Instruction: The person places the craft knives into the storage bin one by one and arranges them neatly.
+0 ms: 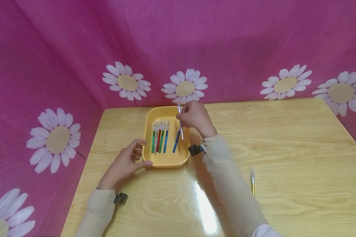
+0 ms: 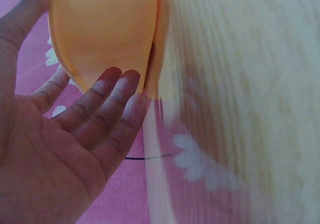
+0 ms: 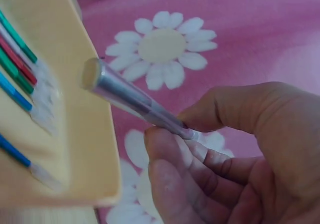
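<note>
My right hand (image 1: 196, 118) pinches a silvery-pink craft knife (image 3: 132, 96) between thumb and fingers, over the right side of a yellow tray (image 1: 166, 161). The knife stands nearly upright, its clear-capped end up. In the tray, several capped craft knives lie side by side, among them a red one (image 1: 158, 141) and a green one (image 1: 153, 142). A blue craft knife (image 1: 176, 141) lies apart from that row, below the held one. At the tray's left side, my left hand (image 1: 126, 161) is spread, its fingertips against the outer wall and its thumb at the front rim.
A gold craft knife (image 1: 252, 184) with a clear cap lies on the wooden table (image 1: 299, 148), right of my right forearm. Pink cloth (image 1: 231, 49) with white daisies hangs behind and to the left of the table. The tray stands near the table's far edge.
</note>
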`<state>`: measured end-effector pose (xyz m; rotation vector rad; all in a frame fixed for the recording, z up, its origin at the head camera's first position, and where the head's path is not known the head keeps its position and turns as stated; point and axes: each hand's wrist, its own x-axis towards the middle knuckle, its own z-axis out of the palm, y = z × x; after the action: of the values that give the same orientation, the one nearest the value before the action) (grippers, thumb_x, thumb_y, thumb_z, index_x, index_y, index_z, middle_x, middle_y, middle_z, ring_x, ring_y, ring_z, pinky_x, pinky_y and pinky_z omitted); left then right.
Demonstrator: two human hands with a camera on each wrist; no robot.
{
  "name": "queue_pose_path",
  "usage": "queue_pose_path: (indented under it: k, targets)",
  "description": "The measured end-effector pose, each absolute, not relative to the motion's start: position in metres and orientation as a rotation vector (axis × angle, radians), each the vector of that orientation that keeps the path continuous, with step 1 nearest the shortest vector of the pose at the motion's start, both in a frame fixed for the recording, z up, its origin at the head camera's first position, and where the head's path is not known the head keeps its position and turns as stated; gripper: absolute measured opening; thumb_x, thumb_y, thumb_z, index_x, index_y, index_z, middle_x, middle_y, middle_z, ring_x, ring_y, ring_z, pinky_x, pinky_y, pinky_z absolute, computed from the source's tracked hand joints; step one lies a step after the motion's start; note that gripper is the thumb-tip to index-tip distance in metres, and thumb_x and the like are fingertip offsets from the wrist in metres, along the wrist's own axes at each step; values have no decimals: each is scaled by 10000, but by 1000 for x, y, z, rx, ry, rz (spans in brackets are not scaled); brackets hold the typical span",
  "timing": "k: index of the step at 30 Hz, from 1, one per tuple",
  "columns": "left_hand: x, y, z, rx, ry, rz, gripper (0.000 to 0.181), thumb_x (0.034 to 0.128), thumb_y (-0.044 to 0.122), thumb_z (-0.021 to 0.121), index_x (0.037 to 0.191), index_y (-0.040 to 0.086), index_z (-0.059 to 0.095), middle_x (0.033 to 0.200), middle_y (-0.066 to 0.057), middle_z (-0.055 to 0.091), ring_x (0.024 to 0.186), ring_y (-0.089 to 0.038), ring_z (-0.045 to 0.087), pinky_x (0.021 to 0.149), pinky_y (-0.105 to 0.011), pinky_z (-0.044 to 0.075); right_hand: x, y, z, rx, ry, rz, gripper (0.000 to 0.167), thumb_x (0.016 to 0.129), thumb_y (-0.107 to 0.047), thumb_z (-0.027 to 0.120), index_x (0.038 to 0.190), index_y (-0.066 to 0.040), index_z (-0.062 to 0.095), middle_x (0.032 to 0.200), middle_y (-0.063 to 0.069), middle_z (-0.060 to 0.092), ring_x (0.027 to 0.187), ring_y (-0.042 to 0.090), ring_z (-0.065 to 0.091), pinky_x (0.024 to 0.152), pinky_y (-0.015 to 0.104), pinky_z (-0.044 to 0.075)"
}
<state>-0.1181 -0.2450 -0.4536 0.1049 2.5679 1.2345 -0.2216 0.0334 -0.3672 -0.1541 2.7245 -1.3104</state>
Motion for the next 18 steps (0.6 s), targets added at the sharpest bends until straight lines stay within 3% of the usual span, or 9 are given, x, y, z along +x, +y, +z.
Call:
queue_pose_path:
  k: [7,13,18]
  targets:
    - [-118,-247,-456,149,2560,1264,726,842,352,888,1431,229,483,1372,-68,613,1171,-266,645,1045,-495,554,-229,4,-377,-157,2690,-1303,258,917,-190,736,689,-79,683,709,95,760,598,161,722,559,259,582]
    - [-118,-248,-457,189,2568,1269,724,838,364,889,1426,222,490,1323,-67,656,1129,-248,663,1025,-480,563,-230,-9,-389,-163,2745,-1179,323,900,-220,726,610,-83,687,604,42,731,551,186,709,579,272,533]
    - [-119,-248,-456,217,2559,1297,729,833,357,893,1422,205,491,1323,-81,662,1132,-250,672,1017,-479,565,-234,-14,-401,-101,2733,-1147,338,878,-217,729,565,-117,652,530,-14,668,480,138,636,504,257,471]
